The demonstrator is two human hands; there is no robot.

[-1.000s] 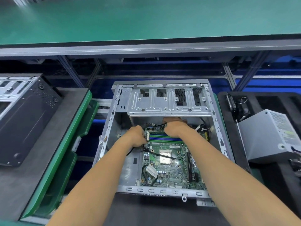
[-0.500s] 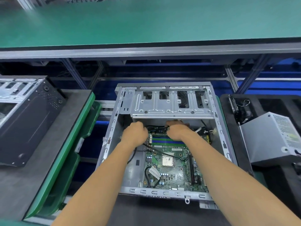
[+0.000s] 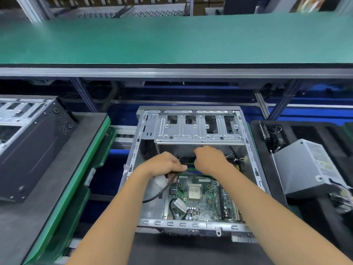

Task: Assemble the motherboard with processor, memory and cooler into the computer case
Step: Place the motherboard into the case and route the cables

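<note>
Left hand (image 3: 164, 165) grip curled round black cable (image 3: 160, 194); right hand (image 3: 208, 157) grip (fingertips hidden) unclear, over motherboard (image 3: 202, 205).

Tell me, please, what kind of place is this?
Probably a computer assembly line in a factory: an open computer case holding a motherboard, a second case alongside, and a green workbench behind.

To my left I see a second black case (image 3: 32, 148) on a grey pad. To my right, a silver power supply (image 3: 305, 167) rests in black foam. A green shelf (image 3: 172, 39) spans above.
</note>
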